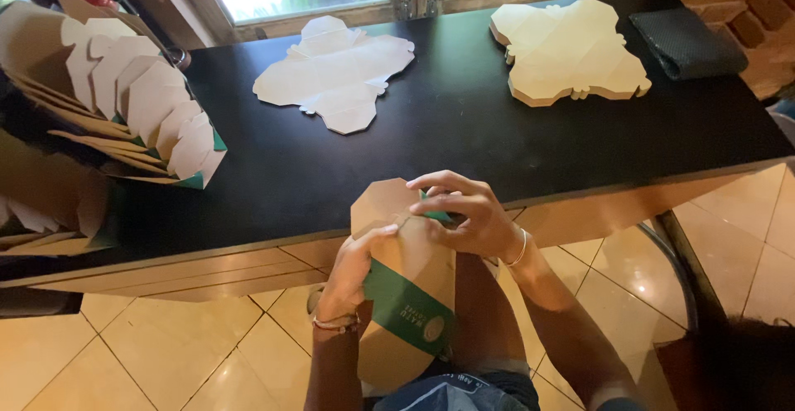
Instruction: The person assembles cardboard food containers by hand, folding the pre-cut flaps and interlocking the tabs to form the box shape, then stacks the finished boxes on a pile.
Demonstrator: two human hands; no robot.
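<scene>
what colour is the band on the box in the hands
Green band on a brown cardboard box, seen in the head view.

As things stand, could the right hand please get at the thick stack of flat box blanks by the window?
Probably not at once: the right hand is pressing on the half-folded carton, though the black counter toward the stack of blanks lies bare.

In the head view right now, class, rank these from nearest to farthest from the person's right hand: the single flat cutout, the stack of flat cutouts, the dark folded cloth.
From the right hand:
1. Single flat cutout, on the counter, up and left.
2. Stack of flat cutouts, on the counter, up and right.
3. Dark folded cloth, far right corner.
</scene>
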